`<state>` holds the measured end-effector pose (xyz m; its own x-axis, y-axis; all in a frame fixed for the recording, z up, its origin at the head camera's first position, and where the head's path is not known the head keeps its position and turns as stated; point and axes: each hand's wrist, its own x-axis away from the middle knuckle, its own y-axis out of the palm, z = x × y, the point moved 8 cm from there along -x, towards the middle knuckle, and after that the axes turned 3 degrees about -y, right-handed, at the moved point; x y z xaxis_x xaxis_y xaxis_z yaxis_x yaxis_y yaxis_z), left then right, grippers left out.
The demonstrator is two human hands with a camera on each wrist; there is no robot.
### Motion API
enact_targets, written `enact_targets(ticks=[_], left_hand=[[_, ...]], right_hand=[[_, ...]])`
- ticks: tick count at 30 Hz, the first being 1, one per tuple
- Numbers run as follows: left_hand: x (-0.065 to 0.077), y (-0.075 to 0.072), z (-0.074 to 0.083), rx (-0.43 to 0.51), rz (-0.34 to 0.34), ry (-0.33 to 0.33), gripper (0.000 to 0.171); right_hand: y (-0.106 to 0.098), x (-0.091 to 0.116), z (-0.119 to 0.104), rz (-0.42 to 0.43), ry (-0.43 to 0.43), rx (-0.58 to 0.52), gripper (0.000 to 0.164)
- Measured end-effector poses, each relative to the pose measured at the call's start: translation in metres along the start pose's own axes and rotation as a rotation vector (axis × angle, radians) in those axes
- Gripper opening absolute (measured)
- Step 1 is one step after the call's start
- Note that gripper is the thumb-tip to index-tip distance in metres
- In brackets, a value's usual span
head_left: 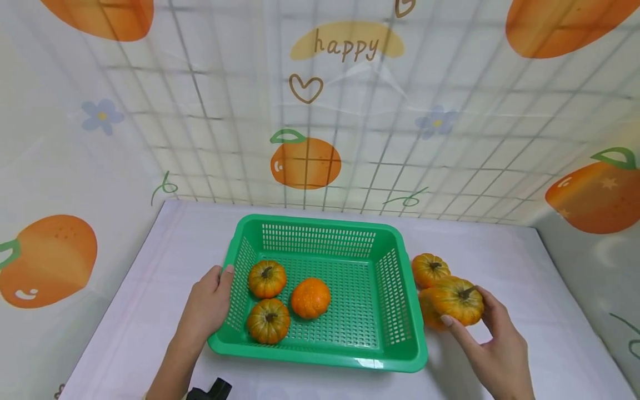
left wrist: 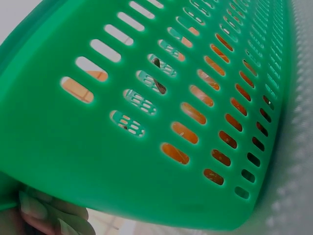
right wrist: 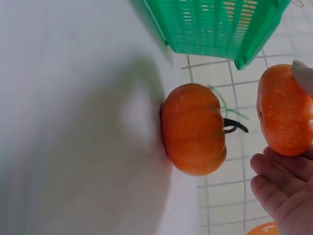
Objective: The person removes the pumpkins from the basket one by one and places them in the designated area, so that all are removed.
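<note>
A green plastic basket (head_left: 350, 355) stands on the table with three small pumpkins in its left half: one pumpkin (head_left: 267, 279) at the back, another (head_left: 268, 321) in front, and a more orange one (head_left: 310, 298) beside them. My left hand (head_left: 207, 303) grips the basket's left rim; its fingertips (left wrist: 34, 208) show under the rim in the left wrist view. Right of the basket, my right hand (head_left: 500, 339) holds a pumpkin (head_left: 457, 300) between thumb and fingers, raised off the table. Below and behind it sit two more pumpkins, one (head_left: 430, 269) farther back and one (head_left: 431, 314) partly hidden.
A white cloth covers the table (head_left: 500, 255). Behind it rises a wire grid with a printed sheet (head_left: 350, 111) showing oranges and flowers. A black object (head_left: 210, 390) pokes in at the bottom edge, near the left forearm.
</note>
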<state>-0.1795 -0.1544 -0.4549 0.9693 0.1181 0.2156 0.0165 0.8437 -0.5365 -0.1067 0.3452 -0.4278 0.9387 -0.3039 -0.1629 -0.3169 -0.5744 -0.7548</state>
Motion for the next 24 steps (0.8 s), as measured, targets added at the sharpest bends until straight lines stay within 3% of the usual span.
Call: enact_targets(ticks=[11, 18, 24], left_hand=[[-0.001, 0.001, -0.003, 0.011, -0.008, -0.01, 0.049], [-0.001, 0.002, -0.004, 0.019, -0.005, 0.003, 0.05], [-0.002, 0.002, -0.005, 0.021, -0.004, 0.005, 0.053]], right_hand=[[-0.005, -0.007, 0.029, 0.043, 0.091, -0.035, 0.089], [-0.005, -0.014, 0.05, 0.019, 0.223, -0.059, 0.092], [-0.002, -0.018, 0.064, -0.019, 0.27, -0.021, 0.098]])
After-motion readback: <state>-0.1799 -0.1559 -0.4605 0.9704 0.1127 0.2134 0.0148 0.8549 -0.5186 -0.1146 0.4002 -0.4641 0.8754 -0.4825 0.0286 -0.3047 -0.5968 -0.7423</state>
